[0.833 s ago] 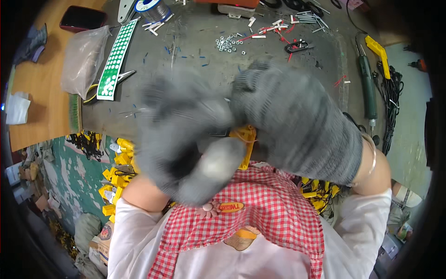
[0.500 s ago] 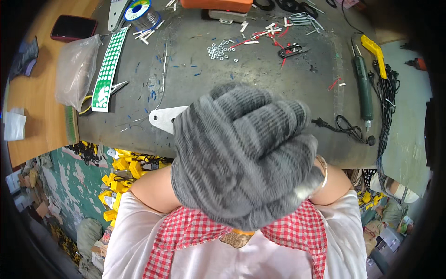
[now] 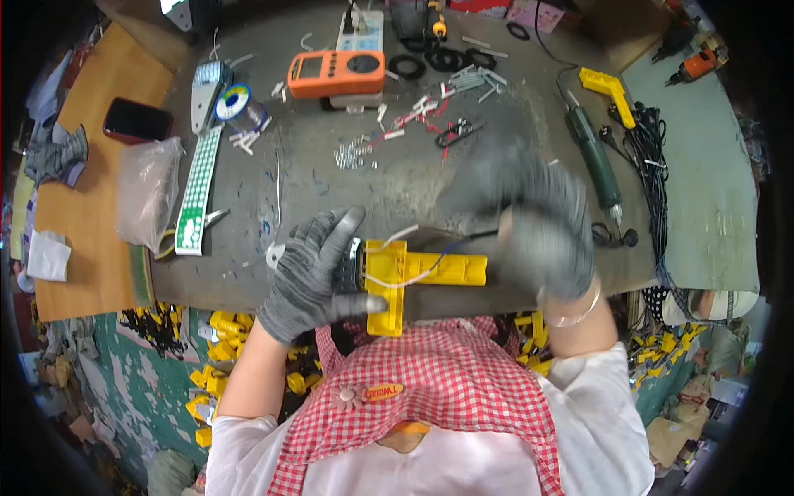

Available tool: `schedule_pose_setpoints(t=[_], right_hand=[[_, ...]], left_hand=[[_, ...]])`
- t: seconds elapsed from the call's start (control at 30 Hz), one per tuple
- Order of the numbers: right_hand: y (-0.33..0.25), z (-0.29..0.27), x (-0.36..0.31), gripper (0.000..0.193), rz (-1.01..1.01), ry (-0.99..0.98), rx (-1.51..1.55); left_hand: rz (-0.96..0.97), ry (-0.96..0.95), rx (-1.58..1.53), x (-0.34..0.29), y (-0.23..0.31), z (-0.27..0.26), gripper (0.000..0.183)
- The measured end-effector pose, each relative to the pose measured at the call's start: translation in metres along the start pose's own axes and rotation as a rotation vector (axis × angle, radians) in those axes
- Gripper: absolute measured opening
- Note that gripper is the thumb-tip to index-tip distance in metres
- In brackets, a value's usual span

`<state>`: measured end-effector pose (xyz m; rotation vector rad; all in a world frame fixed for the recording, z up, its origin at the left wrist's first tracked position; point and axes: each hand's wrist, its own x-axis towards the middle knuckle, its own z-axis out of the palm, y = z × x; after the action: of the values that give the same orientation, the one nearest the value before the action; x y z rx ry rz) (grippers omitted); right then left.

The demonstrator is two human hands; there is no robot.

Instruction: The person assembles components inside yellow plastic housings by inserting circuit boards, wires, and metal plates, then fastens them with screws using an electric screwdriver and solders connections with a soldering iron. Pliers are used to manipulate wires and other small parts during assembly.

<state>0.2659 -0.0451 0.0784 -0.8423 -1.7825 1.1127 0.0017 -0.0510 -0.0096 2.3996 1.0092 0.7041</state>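
My left hand (image 3: 310,277), in a grey knit glove, is closed on the left end of a T-shaped yellow plastic housing (image 3: 447,269) near the front edge of the bench. Its thumb lies along the near side, and its fingers are by a black ribbed part (image 3: 351,266). A pale metal tip (image 3: 275,255) shows left of the glove. White and blue wires (image 3: 426,273) cross the housing's upper face, and a black cable runs toward my right hand. My right hand (image 3: 529,219), also gloved, is blurred by motion right of the housing; its fingers cannot be made out.
An orange multimeter (image 3: 337,73), solder spool (image 3: 235,102) and small nuts (image 3: 353,155) lie farther back. A green soldering iron (image 3: 594,153), yellow pistol-shaped part (image 3: 610,93) and black cables (image 3: 653,165) are at right. At left are a clear bag (image 3: 147,194), green-dotted strip (image 3: 198,194) and phone (image 3: 137,121).
My hands, earlier together and high in front of the bench, have come apart and lowered. The yellow housing, hidden before, now shows in my left hand. The view has shifted, showing more of the bench's back.
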Motion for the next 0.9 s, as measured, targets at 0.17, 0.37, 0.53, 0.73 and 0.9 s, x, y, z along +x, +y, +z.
schedule_pose_setpoints(t=[0.17, 0.37, 0.53, 0.73, 0.9], right_hand=[[0.078, -0.067, -0.012, 0.021, -0.066, 0.037, -0.801], [0.045, -0.035, -0.067, 0.018, 0.076, 0.018, -0.851], [0.070, -0.057, -0.117, 0.021, 0.398, 0.108, -1.130], [0.037, -0.032, -0.119, 0.021, 0.243, 0.206, -0.790], [0.057, -0.018, -0.119, 0.017, 0.274, 0.074, -0.767]], left_hand=[[-0.026, -0.032, 0.262, 0.004, 0.001, 0.019, 0.109], [-0.109, -0.066, 0.162, 0.004, 0.007, 0.013, 0.103], [-0.268, -0.201, -0.308, 0.044, 0.033, 0.003, 0.081], [-0.387, -0.312, -0.588, 0.060, 0.046, 0.003, 0.063], [-0.414, -0.241, -0.686, 0.043, 0.044, 0.012, 0.044]])
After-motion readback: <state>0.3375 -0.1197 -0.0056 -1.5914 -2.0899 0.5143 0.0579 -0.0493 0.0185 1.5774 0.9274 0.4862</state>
